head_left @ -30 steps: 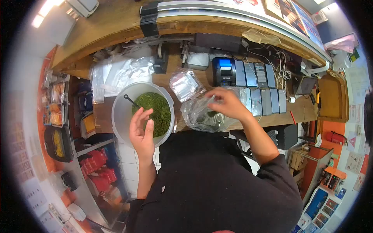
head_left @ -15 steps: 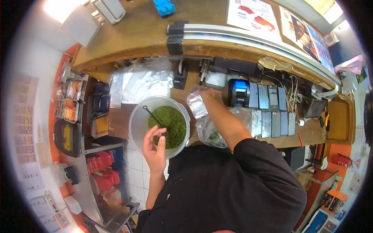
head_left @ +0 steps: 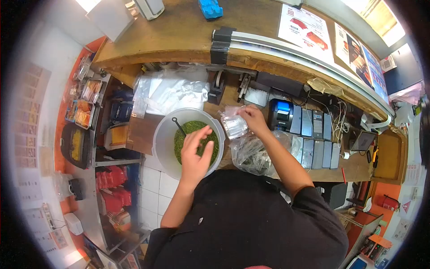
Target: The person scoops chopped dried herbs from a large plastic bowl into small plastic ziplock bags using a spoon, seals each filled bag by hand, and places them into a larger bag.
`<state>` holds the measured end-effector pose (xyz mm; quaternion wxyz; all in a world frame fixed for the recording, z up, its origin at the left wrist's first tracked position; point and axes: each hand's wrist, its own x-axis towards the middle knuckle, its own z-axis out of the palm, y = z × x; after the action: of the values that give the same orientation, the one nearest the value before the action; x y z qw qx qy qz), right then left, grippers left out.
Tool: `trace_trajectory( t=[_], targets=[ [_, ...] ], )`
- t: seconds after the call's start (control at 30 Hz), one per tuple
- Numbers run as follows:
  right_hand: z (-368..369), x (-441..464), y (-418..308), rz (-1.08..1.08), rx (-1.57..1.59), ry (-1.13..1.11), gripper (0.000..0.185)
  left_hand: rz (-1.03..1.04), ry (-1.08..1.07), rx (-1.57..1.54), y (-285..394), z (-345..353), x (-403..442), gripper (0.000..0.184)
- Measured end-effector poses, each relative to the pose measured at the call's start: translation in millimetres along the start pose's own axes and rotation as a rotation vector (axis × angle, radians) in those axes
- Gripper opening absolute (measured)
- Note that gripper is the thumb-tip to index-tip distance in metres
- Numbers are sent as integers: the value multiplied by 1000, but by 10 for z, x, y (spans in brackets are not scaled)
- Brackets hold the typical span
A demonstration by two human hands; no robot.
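My left hand (head_left: 196, 152) hovers over the near side of a translucent tub (head_left: 157, 142), fingers apart and holding nothing. Green shredded material (head_left: 195, 130) lies in the tub, with the dark handle of a tool (head_left: 179, 127) sticking up out of it. My right hand (head_left: 252, 117) is at a stack of small clear plastic bags (head_left: 234, 124), its fingers pinched on the stack's upper right edge. Just below that, a large crumpled clear bag (head_left: 251, 154) with some green material inside lies partly under my right forearm.
Silvery plastic sheets (head_left: 177, 93) lie behind the tub. A tape dispenser (head_left: 217, 87), a small clear container (head_left: 256, 97), a black printer (head_left: 281, 115) and rows of phones (head_left: 319, 152) stand along the bench. A raised wooden ledge (head_left: 179, 40) runs behind.
My right hand has moved from the large clear bag up to the small bags. My left hand stays raised by the tub. The camera view has shifted.
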<state>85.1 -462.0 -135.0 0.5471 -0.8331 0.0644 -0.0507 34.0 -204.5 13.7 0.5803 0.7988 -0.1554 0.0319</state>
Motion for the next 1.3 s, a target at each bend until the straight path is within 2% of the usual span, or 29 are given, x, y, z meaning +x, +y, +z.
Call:
trace_trajectory(
  t=[0.03,0.07,0.13,0.2,0.27,0.3,0.37,0.4,0.43,0.47,0.5,0.57,0.7,0.77,0.8,0.87,0.9,0.97,1.0,1.03,1.1,1.23,1.3],
  targets=[
    [-115,-98,-238,-69,56,-100,14,127,-37,144,112,46,82,37],
    [-225,-199,-525,-76,53,-99,14,252,6,236,211,109,159,32],
    [-437,-364,-1032,-274,81,-340,9,222,-67,259,217,135,179,26],
    [-500,-455,-1238,-471,58,-326,5,184,-205,218,172,185,215,11],
    [-520,-525,-1318,-519,-38,-290,4,174,-213,135,204,194,198,7],
    [-492,-546,-1324,-519,-80,-243,8,188,-197,145,200,185,189,5],
    [-408,-660,-1525,-489,-169,129,14,237,-192,149,149,171,138,4],
    [-325,-716,-1502,-503,-179,163,14,177,-128,129,95,165,109,3],
    [-216,-768,-1434,-463,-38,287,17,112,-61,109,61,149,86,4],
    [-122,-815,-1397,-423,110,403,20,139,-67,107,57,135,67,4],
    [-57,-876,-1428,-438,107,421,20,124,-46,101,59,130,51,5],
    [39,-987,-1508,-195,250,-5,24,119,-24,91,53,133,25,7],
    [132,-895,-1423,-232,317,7,24,59,-45,8,3,107,-16,10],
    [99,-863,-1397,-332,360,-28,19,-86,-109,-217,-61,82,-20,9],
    [82,-881,-1395,-335,361,-25,19,-83,-110,-216,-37,75,-25,9],
    [52,-926,-1388,-244,261,-84,16,97,-60,2,47,86,-55,10],
    [95,-942,-1383,-245,261,-79,16,100,-63,1,78,104,-81,10],
    [249,-975,-1338,-270,214,53,17,292,7,258,116,160,-159,13],
    [312,-960,-1286,-220,180,96,21,313,117,352,107,187,-176,13],
    [358,-973,-1236,-224,180,100,21,320,117,351,117,198,-157,13],
    [423,-1001,-1201,-141,196,98,22,512,260,366,174,188,-120,15],
    [482,-932,-1292,-173,251,257,24,498,152,294,20,182,-203,17],
    [476,-879,-1348,-116,352,384,28,615,112,292,64,242,-231,19]
  ],
)
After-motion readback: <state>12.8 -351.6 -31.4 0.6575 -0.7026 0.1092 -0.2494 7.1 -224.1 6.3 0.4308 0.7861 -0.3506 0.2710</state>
